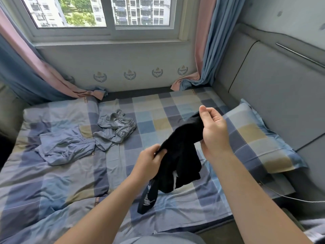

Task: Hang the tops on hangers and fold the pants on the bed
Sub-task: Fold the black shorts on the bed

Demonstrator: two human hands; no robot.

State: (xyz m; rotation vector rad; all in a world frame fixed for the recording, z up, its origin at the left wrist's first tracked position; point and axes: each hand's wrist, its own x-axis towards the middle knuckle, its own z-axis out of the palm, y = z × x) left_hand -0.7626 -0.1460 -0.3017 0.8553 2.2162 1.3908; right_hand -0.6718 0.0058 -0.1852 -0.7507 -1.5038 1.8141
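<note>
Hanging between both hands, the black garment [181, 152] was bunched above the bed [158, 110]. Its lower end, marked with white lettering, drooped onto the checked sheet. The left hand [149, 161] pinched one edge of it, its fingers [154, 149] curled tight on the cloth with the thumb on top. The right hand [213, 131] gripped the higher end, fingers clamped round the fabric and thumb pointing up. Its bunched shape did not show whether it was a top or pants.

Left of the black garment, and farther toward the window [105, 13], a grey garment [116, 131] lay crumpled on the bed. Farther left again, right beside the grey one, blue shorts [65, 148] with an elastic waist lay spread out but wrinkled. Right of the black garment, a checked pillow [260, 138] rested against the padded grey headboard [274, 88]. A thin cable [288, 198] ran from beside the right forearm toward the right edge of the view. Beyond the black garment, past the bed's far edge, pink-and-blue curtains [209, 50] hung at both sides of the window, and their ends pooled on the bed's far corners.
</note>
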